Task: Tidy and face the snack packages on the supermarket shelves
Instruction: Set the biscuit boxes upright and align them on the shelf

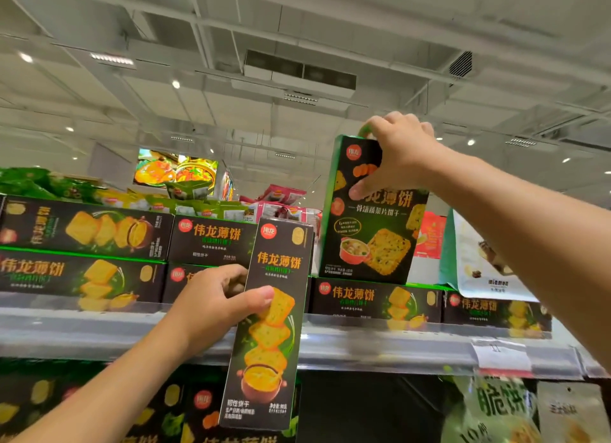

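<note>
Fingers (pixel 235 279) of the left hand (pixel 211 305) behind the narrow cracker box (pixel 269 330); lower-shelf packages (pixel 496 413) blurred, edge-cropped.

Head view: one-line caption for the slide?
Left hand holds a tall cracker box; right hand grips a wider box on the shelf stack.

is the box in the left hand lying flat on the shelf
No, the left hand grips the tall narrow box upright in front of the shelf edge, not lying on it.
</note>
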`<state>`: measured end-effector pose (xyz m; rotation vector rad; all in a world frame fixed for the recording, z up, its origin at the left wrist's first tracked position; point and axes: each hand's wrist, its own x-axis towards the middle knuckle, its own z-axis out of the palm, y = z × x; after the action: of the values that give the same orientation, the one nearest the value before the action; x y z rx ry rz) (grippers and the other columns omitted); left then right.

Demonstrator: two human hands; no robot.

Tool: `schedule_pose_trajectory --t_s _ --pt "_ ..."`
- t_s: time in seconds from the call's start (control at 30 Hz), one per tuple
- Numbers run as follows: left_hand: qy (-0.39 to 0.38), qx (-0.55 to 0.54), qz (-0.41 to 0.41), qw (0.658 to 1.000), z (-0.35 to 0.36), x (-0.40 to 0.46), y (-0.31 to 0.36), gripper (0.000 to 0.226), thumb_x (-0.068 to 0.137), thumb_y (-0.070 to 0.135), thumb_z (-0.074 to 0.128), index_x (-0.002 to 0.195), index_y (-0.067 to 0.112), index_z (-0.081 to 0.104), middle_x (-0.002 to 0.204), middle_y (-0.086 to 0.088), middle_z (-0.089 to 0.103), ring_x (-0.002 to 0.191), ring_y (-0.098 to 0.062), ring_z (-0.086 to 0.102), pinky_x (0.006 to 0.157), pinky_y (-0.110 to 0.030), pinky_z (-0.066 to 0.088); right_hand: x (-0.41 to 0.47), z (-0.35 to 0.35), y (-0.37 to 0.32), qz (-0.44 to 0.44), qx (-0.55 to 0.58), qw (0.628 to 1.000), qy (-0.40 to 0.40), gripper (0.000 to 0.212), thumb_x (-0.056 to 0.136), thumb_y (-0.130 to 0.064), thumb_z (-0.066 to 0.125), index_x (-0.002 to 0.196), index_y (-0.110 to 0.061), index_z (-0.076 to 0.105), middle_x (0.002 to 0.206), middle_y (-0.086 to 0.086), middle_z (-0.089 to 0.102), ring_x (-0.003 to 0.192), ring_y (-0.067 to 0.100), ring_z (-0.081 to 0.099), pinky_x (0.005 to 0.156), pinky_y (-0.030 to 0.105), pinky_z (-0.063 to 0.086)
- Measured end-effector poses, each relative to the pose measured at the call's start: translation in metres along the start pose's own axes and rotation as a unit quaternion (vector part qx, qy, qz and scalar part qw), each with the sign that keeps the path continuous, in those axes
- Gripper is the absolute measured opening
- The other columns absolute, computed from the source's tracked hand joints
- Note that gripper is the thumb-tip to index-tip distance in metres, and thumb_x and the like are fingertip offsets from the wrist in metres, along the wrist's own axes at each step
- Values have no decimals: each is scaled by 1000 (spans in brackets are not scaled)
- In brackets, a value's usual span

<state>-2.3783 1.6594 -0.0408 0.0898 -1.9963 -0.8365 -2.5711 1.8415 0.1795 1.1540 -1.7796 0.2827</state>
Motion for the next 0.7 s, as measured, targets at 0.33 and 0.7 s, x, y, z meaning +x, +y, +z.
schedule_pose_trajectory --t_s 0.33,0.7 --pt "26 20 23 999 -1 -4 9 56 62 63 66 88 13 70 83 -7 74 83 -29 69 80 -55 53 -47 -36 2 -42 71 994 68 80 55 -64 80 119 -26 50 113 5 65 86 22 51 71 33 43" --pt "10 77 80 994 19 -3 25 52 60 65 59 90 23 69 85 6 73 76 0 66 64 -10 47 -181 -50 7 -52 204 977 39 85 45 -67 73 118 -29 51 104 -11 59 85 15 60 66 28 52"
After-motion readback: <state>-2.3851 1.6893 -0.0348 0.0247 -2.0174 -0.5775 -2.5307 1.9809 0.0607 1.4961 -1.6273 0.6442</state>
